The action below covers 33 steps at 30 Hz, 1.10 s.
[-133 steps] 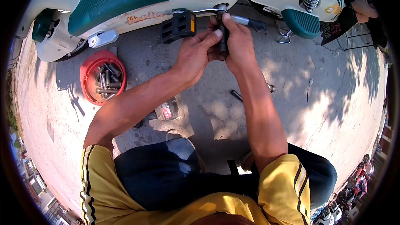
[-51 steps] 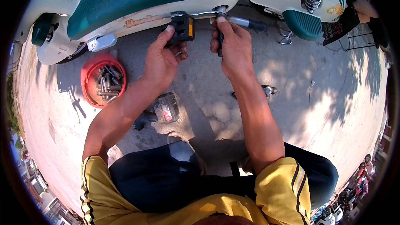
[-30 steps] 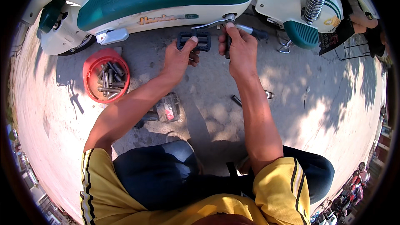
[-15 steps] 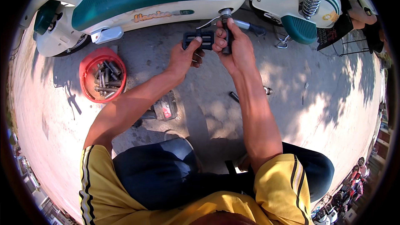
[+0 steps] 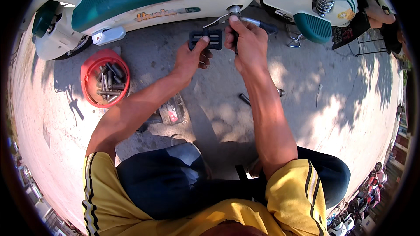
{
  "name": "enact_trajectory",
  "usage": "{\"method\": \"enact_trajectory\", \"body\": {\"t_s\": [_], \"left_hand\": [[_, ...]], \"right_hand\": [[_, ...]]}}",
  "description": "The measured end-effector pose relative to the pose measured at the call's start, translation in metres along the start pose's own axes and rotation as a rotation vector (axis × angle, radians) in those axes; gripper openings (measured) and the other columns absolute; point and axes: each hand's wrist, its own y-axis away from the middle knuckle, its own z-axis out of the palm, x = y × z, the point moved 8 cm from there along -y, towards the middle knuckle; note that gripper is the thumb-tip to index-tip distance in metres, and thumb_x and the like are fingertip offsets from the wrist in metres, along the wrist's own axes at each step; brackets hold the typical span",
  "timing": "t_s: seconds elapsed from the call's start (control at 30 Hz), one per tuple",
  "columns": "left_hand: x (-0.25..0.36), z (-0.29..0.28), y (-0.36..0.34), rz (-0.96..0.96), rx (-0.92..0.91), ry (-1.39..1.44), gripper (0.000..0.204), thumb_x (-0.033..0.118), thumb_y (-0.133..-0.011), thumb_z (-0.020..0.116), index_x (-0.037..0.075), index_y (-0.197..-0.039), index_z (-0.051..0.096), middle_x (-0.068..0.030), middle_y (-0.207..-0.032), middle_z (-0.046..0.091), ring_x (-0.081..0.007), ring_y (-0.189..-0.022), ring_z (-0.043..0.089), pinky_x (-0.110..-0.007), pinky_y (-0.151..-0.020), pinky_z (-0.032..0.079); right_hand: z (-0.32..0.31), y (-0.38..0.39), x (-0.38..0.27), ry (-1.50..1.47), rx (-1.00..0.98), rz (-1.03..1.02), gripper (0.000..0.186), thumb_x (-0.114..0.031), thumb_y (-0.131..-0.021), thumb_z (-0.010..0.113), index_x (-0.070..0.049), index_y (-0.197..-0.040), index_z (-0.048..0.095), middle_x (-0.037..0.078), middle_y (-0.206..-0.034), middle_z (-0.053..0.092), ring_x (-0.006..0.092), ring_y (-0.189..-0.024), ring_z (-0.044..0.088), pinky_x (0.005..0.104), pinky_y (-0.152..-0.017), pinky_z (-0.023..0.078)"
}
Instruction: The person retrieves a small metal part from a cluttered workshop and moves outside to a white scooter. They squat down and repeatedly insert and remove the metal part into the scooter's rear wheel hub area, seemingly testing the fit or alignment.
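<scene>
Pedal (image 5: 215, 39) lies under the left thumb (image 5: 201, 42), both hands (image 5: 252, 43) stretched forward.

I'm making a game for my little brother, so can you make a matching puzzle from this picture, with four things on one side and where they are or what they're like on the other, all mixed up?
Things:
1. pedal
2. metal pieces
3. right hand
4. shirt

Places, colours, states:
A. yellow
B. inside the red bowl
C. holding a dark tool
D. held by the left hand

Right pairs: 1-D, 2-B, 3-C, 4-A
</scene>
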Motion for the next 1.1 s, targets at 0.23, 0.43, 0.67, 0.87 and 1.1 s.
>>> {"method": "enact_trajectory", "body": {"t_s": [0.23,0.43,0.67,0.87,1.1], "left_hand": [[-0.0008,0.0012,-0.0003,0.002,0.002,0.000,0.045,0.052,-0.097,0.065,0.007,-0.100,0.061,-0.0062,-0.081,0.069,-0.0154,-0.066,0.066,-0.031,-0.059,0.053],[-0.0010,0.0026,-0.0016,-0.007,0.014,-0.013,0.042,0.050,-0.099,0.064,0.008,-0.098,0.062,-0.0059,-0.079,0.069,-0.0150,-0.065,0.066,-0.031,-0.058,0.053],[0.0002,0.0032,-0.0009,0.000,0.013,-0.028,0.041,0.048,-0.101,0.061,0.008,-0.095,0.063,-0.0054,-0.076,0.068,-0.0143,-0.063,0.064,-0.031,-0.056,0.051],[0.0002,0.0050,-0.0007,0.006,0.011,-0.021,0.041,0.049,-0.101,0.061,0.008,-0.096,0.064,-0.0053,-0.077,0.068,-0.0143,-0.063,0.064,-0.031,-0.056,0.051],[-0.0011,0.0039,-0.0006,0.013,-0.007,0.018,0.044,0.048,-0.100,0.064,0.004,-0.102,0.061,-0.0080,-0.077,0.068,-0.0143,-0.059,0.064,-0.031,-0.053,0.053]], "right_hand": [[-0.0009,-0.0013,-0.0024,0.078,0.013,-0.038,0.032,-0.023,-0.102,0.063,0.003,-0.084,0.065,0.006,-0.071,0.062,0.0120,-0.055,0.051,0.0283,-0.053,0.040],[0.0012,0.0036,-0.0088,0.168,0.039,-0.123,0.031,-0.022,-0.103,0.062,0.003,-0.084,0.065,0.005,-0.069,0.061,0.0117,-0.052,0.050,0.0284,-0.051,0.039],[0.0016,0.0003,-0.0002,0.045,0.029,-0.089,0.032,-0.021,-0.103,0.062,0.003,-0.081,0.065,0.005,-0.065,0.059,0.0122,-0.052,0.050,0.0283,-0.051,0.039],[0.0009,0.0014,-0.0004,0.082,0.005,-0.153,0.033,-0.023,-0.104,0.059,0.004,-0.087,0.064,0.007,-0.069,0.062,0.0120,-0.054,0.051,0.0286,-0.052,0.039],[0.0047,0.0037,-0.0016,0.098,-0.029,-0.070,0.032,-0.025,-0.108,0.051,0.004,-0.100,0.063,0.008,-0.078,0.066,0.0119,-0.056,0.052,0.0293,-0.052,0.040]]}}
